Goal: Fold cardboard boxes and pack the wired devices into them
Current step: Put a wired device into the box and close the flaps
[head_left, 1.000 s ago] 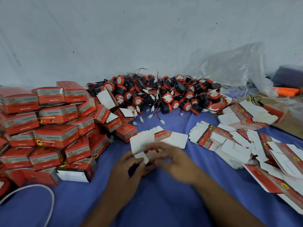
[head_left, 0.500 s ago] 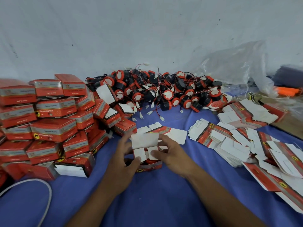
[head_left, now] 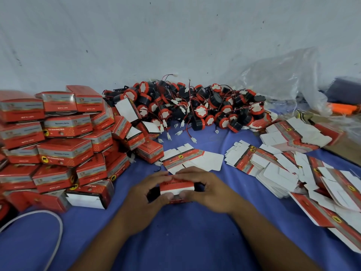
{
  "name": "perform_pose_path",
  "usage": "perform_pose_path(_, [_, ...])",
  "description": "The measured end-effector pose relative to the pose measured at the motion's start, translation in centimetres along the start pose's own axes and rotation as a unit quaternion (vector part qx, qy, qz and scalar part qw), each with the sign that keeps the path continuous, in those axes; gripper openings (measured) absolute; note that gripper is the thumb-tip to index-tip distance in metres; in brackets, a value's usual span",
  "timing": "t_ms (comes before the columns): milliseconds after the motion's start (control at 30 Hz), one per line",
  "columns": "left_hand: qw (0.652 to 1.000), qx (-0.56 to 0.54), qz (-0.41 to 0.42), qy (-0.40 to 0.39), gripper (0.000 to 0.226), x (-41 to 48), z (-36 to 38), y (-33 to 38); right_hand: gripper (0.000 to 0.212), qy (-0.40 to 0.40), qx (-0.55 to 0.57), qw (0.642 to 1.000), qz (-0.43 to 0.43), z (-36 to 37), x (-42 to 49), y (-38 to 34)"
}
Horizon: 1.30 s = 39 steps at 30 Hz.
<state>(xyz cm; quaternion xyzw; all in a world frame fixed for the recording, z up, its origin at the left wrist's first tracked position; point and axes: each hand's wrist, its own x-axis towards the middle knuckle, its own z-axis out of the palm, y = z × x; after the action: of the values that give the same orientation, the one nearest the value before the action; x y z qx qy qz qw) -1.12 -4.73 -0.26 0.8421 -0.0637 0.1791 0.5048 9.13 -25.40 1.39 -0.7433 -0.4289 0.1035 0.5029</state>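
Between left hand [head_left: 147,195] and right hand [head_left: 208,190], half-covered box [head_left: 176,186]

**Box print: a quantity mark, faint product lines, a yellow badge**

On the stacked red-and-silver cardboard boxes [head_left: 66,151] at the left, the red side bands of the upper ones carry white "QTY:1PC", clearest on two boxes in the top row. The silver bands bear a dark line that looks like "Genuine Parts". Below it runs a white line beginning "12v", the rest too blurred to be sure of. A round yellow badge [head_left: 44,159] with a black animal figure stands at the left end of several fronts. The small red-and-white cardboard box [head_left: 176,187] at the near middle shows a similar white line, unreadable. The flat red-and-white cardboard blanks [head_left: 273,169] at the right show the same badge, and their lettering is too small to read.
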Motion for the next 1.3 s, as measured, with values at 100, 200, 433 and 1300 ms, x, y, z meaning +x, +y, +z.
perform_pose_path(100, [1.000,0.006,0.010,0.017,0.030,0.1,0.0,0.1,0.034,0.014,0.002,1.000,0.014,0.3,0.1,0.2])
perform_pose_path(200, [1.000,0.015,0.014,0.022,0.030,0.1,0.1,0.2,0.034,-0.004,-0.023,1.000,0.012,0.4,0.1,0.4])
perform_pose_path(433, [0.991,0.117,0.064,-0.005,0.043,-0.4,-0.2,-0.6,0.039,-0.030,-0.117,0.993,-0.013,0.8,-0.3,0.4])
perform_pose_path(1300, [0.993,0.108,0.054,0.007,0.042,-0.9,-0.1,-1.0,0.047,0.029,-0.191,0.975,-0.107,1.1,-1.5,1.2])
